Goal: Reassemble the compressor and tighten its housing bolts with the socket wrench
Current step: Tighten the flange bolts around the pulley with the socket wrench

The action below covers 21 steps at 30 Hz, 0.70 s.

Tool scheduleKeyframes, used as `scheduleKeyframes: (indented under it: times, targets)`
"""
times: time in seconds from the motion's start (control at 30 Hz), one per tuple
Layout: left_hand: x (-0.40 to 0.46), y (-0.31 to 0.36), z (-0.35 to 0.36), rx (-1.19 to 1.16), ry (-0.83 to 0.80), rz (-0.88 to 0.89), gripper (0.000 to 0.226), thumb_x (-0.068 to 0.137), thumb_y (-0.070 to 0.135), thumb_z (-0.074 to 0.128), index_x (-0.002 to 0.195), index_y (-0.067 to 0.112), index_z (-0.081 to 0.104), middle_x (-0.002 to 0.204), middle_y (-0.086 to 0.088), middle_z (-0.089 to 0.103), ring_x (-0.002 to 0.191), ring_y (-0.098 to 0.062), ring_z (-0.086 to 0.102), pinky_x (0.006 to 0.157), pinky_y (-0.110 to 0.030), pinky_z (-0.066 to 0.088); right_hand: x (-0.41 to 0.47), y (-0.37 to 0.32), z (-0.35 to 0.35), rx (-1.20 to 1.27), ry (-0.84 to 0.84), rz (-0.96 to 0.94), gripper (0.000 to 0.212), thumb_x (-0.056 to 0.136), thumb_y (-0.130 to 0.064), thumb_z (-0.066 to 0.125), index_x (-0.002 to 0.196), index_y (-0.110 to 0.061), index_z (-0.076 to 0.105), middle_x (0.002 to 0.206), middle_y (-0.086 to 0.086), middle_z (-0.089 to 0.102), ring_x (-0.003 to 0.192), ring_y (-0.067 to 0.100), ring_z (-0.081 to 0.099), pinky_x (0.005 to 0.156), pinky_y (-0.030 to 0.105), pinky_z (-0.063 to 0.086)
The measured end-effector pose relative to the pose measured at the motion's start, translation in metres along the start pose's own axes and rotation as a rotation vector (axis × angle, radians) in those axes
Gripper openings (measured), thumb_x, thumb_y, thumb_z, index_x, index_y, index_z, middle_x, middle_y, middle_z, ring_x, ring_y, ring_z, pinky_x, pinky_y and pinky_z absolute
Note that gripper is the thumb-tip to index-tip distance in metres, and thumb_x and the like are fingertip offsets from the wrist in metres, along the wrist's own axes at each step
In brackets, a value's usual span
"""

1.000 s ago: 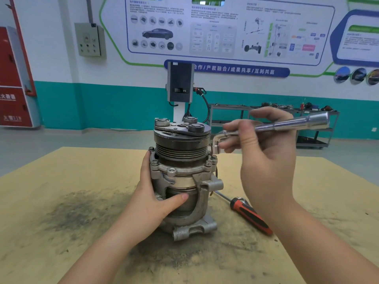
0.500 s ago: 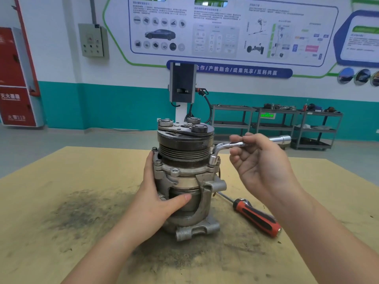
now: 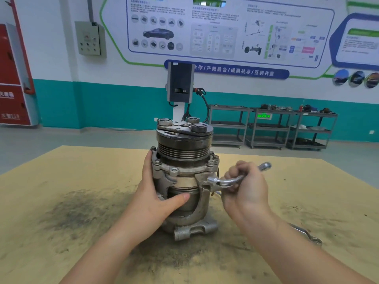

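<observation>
Right hand (image 3: pixel 245 188) nearest, clenched round the socket wrench (image 3: pixel 235 179). Bent socket end lies low against the compressor's (image 3: pixel 182 177) right flank, near a side lug; cannot tell whether it sits on a bolt head there. Free end of the handle pokes out past the knuckles, up and to the right. Wrench long axis close to horizontal, running from compressor out to the right and slightly away.

Left hand (image 3: pixel 158 193) wrapped round the compressor's left side, thumb across the front of the lower body, fingers behind and hidden. Steadying grip, by the look of it.

Compressor upright at mid-table (image 3: pixel 61 201), long axis vertical, pulley and clutch plate on top, mounting foot down on the board. Looks assembled as one stack: housing closed, flange bolts (image 3: pixel 210 162) seated round the collar. Judgement: reassembly mostly done, tightening stage under way; no way to tell which bolts are already torqued. Left to do, probably: work round the remaining flange bolts.

Second wrench (image 3: pixel 307 235) lying on the table to the right, partly behind the right forearm, untouched.

Beyond the table: grey box on a white post (image 3: pixel 180 83) straight behind the compressor, metal shelf carts (image 3: pixel 272 128) along the teal wall.
</observation>
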<state>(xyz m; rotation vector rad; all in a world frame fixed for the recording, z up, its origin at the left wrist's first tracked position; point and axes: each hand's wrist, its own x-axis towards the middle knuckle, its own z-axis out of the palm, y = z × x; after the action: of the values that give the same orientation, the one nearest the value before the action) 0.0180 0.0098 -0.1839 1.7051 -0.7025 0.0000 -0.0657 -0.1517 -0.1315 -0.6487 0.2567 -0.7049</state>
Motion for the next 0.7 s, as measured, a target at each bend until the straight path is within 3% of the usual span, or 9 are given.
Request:
scheduleKeyframes:
  times: [0.1, 0.17, 0.3, 0.5, 0.6, 0.7]
  targets:
    - [0.001, -0.002, 0.001, -0.009, 0.001, 0.009, 0.113, 0.072, 0.035, 0.084, 0.123, 0.080, -0.007, 0.123, 0.049, 0.036, 0.096, 0.038, 0.042, 0.071, 0.009, 0.035, 0.006, -0.001, -0.002, -0.034, 0.032, -0.010, 0.013, 0.094, -0.005, 0.041, 0.086, -0.010, 0.051, 0.049, -0.002, 0.045, 0.036, 0.008, 0.030, 0.036, 0.018, 0.026]
    - [0.001, -0.003, 0.002, -0.030, -0.008, 0.017, 0.111, 0.073, 0.031, 0.085, 0.111, 0.084, -0.005, 0.127, 0.046, 0.039, 0.102, 0.035, 0.042, 0.073, 0.008, 0.036, 0.010, -0.018, 0.004, -0.112, 0.008, -0.087, 0.009, 0.098, -0.015, 0.050, 0.094, -0.010, 0.056, 0.049, -0.002, 0.051, 0.035, 0.006, 0.031, 0.035, 0.017, 0.028]
    - [0.001, -0.006, 0.001, -0.068, -0.016, 0.025, 0.110, 0.074, 0.025, 0.084, 0.111, 0.084, -0.001, 0.132, 0.041, 0.043, 0.109, 0.028, 0.046, 0.075, 0.007, 0.037, 0.008, -0.041, 0.014, -0.174, -0.065, -0.153, 0.027, 0.094, -0.036, 0.059, 0.097, -0.009, 0.058, 0.051, 0.000, 0.062, 0.038, 0.005, 0.044, 0.039, 0.014, 0.040]
    - [0.000, -0.002, 0.001, -0.064, 0.009, 0.025, 0.111, 0.070, 0.032, 0.085, 0.104, 0.090, -0.003, 0.116, 0.055, 0.041, 0.103, 0.033, 0.044, 0.073, 0.006, 0.039, 0.003, -0.038, 0.018, -0.140, -0.175, -0.133, 0.021, 0.103, -0.021, 0.042, 0.089, -0.008, 0.051, 0.063, 0.010, 0.067, 0.047, 0.015, 0.056, 0.045, 0.022, 0.049]
    - [-0.002, 0.001, 0.001, -0.046, 0.011, 0.028, 0.112, 0.071, 0.034, 0.085, 0.112, 0.086, -0.005, 0.124, 0.051, 0.039, 0.108, 0.031, 0.042, 0.091, -0.006, 0.036, 0.004, -0.036, 0.017, -0.132, -0.220, -0.154, 0.015, 0.103, -0.018, 0.043, 0.095, -0.006, 0.049, 0.066, 0.009, 0.068, 0.048, 0.016, 0.059, 0.047, 0.023, 0.050]
    - [-0.002, 0.003, 0.000, -0.027, 0.004, 0.023, 0.111, 0.071, 0.035, 0.084, 0.113, 0.085, -0.006, 0.131, 0.046, 0.038, 0.110, 0.028, 0.042, 0.093, -0.008, 0.034, 0.006, -0.035, 0.015, -0.168, -0.255, -0.159, 0.008, 0.101, -0.016, 0.046, 0.101, -0.009, 0.049, 0.071, 0.009, 0.071, 0.051, 0.016, 0.063, 0.049, 0.024, 0.052]
